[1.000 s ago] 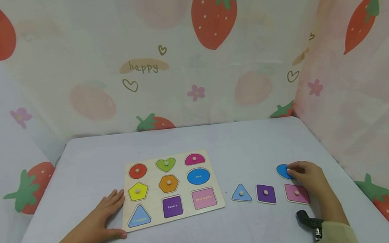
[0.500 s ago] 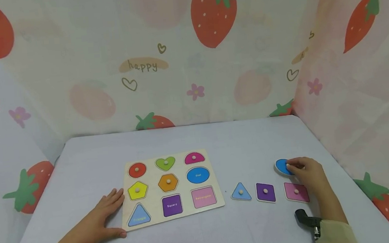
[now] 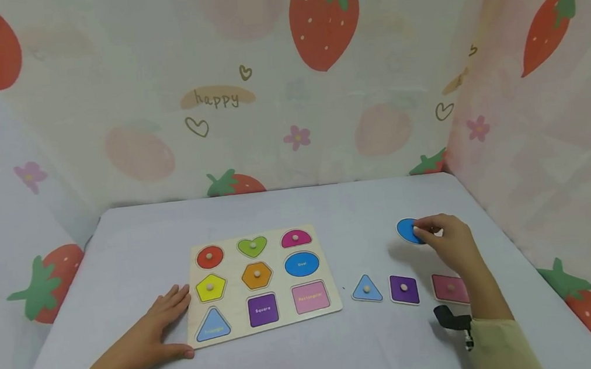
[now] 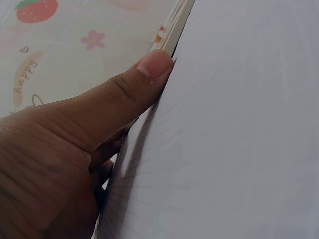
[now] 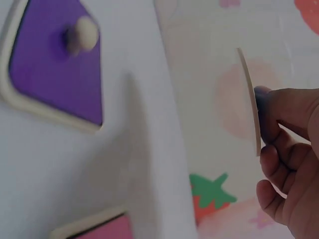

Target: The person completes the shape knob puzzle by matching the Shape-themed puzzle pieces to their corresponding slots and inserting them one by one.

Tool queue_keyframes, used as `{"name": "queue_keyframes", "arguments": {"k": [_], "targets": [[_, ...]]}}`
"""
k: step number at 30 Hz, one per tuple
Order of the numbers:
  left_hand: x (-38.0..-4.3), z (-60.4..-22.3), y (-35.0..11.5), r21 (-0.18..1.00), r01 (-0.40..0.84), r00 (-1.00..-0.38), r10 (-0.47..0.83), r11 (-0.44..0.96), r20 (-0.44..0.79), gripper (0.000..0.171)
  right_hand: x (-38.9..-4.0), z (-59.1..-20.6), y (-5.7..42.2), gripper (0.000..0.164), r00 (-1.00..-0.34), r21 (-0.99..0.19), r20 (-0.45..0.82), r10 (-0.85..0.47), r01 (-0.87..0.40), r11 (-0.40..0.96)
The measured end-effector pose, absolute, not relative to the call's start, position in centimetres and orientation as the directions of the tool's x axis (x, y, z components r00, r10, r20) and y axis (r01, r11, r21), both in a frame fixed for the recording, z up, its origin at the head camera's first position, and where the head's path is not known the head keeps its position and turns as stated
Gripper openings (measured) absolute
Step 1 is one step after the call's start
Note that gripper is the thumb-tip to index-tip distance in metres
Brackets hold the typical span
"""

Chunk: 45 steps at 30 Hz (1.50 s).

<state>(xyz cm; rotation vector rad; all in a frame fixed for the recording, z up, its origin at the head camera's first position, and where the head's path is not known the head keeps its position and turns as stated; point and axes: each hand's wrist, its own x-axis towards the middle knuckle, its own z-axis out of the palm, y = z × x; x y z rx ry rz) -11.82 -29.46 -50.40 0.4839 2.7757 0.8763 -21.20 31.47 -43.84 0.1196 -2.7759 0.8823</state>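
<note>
My right grip (image 3: 452, 245) pinches the blue oval piece (image 3: 406, 230) above the desk (image 3: 290, 366), well right of the board (image 3: 279, 279); the piece could twist or drop if my pinch loosens, and my left grip (image 3: 147, 332), relaxed against the board's edge, could skew it by pressing

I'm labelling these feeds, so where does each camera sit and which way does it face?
Head: worn on the head, facing forward and down over the puzzle board; left hand and right hand show.
Left wrist: worn there, facing the left hand at the board's edge.
Right wrist: worn there, facing the right hand pinching the blue oval.
Shared: head and right wrist both show the oval and purple square.
</note>
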Motion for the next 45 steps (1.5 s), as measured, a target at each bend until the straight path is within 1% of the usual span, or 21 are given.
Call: {"name": "queue_keyframes", "arguments": {"k": [8,14,20,26,32,45], "targets": [[-11.8,-50.5,-29.4,0.579,0.261,-0.925,0.372,0.772,-0.080,0.118,-22.1,-41.4,28.3,0.021,-0.955,-0.561,0.289,-0.062,-0.221,0.797],[-11.9,-50.2,-29.4,0.575,0.257,-0.927,0.366,0.777,-0.080,0.118,-22.6,-39.8,25.3,0.021,-0.948,-0.595,0.299,-0.108,-0.274,0.756],[-11.9,-50.2,-29.3,0.589,0.237,-0.929,0.357,0.773,-0.094,0.117,-23.1,-39.2,22.3,0.020,-0.945,-0.619,0.285,-0.160,-0.309,0.722],[-11.9,-50.2,-29.3,0.584,0.229,-0.931,0.350,0.779,-0.101,0.118,-23.3,-39.4,19.2,0.021,-0.946,-0.630,0.255,-0.199,-0.319,0.708],[-12.0,-50.2,-29.5,0.581,0.226,-0.933,0.346,0.782,-0.103,0.118,-23.6,-40.4,16.7,0.020,-0.944,-0.634,0.237,-0.230,-0.329,0.700],[-11.8,-49.9,-29.3,0.576,0.218,-0.935,0.338,0.788,-0.107,0.118,-24.0,-42.8,13.5,0.019,-0.936,-0.644,0.226,-0.271,-0.352,0.679]]}}
